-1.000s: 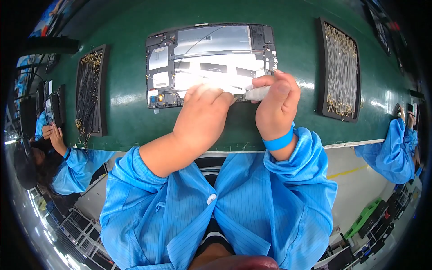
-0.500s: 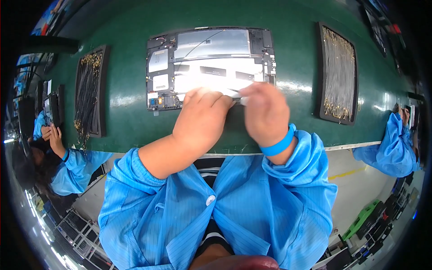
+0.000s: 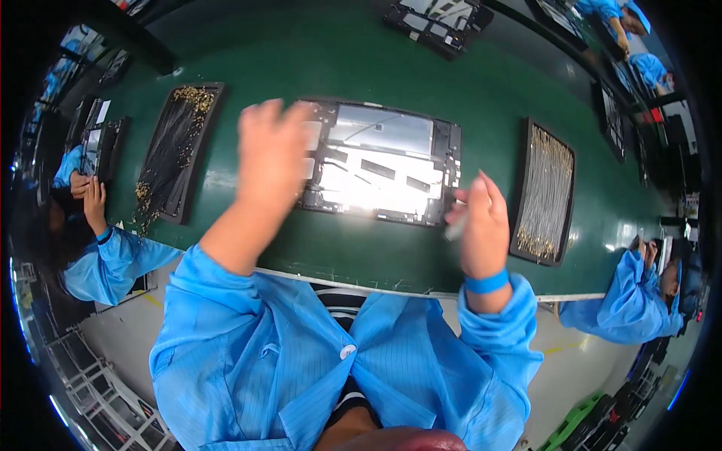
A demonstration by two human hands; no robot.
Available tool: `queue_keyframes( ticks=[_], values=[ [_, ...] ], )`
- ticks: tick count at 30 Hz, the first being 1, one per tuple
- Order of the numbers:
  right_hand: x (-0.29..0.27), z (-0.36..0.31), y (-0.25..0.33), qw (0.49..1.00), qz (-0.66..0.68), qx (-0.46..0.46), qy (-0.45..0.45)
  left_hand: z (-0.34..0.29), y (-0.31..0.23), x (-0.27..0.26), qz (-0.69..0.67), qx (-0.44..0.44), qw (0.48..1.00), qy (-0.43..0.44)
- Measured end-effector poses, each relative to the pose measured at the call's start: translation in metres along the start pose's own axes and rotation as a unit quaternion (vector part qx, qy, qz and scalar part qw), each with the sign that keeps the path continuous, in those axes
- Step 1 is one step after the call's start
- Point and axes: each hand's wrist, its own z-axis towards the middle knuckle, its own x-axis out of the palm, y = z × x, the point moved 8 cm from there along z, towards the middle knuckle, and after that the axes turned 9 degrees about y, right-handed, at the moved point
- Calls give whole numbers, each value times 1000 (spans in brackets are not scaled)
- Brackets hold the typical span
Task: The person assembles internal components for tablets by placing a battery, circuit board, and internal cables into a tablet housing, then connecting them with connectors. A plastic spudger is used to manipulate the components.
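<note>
Head view: we record the opened device (image 3: 380, 164) lying flat on the green table (image 3: 361, 259), innards upward, presumably for access. Our left hand (image 3: 271, 154), blurred, has spread fingers over the device's left end; we cannot tell whether it touches. Our right hand (image 3: 485, 222) is half curled beside the right end, a whitish piece (image 3: 454, 228) at its fingers; gripped or worn, we cannot tell. Dark cables (image 3: 169, 146) lie left, grey cables (image 3: 545, 192) right, each in trays (image 3: 522, 188), likely to suit our reach.
</note>
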Motion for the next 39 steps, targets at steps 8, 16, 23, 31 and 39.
queue_keyframes(
  ticks=[8,16,23,31,39],
  values=[
    [12,-17,-44,954,-38,245,167,-100,55,81,-689,-420,549,216],
    [125,-8,-44,898,149,292,293,-67,-12,87,-873,-367,255,193],
    [72,-6,19,906,-315,-144,243,20,52,78,-863,-404,302,33],
    [-45,-65,-7,746,-585,-316,44,121,120,171,-861,-421,244,-145],
    [-53,-54,-16,757,-594,-266,58,189,11,199,-864,-355,357,14]
  ],
)
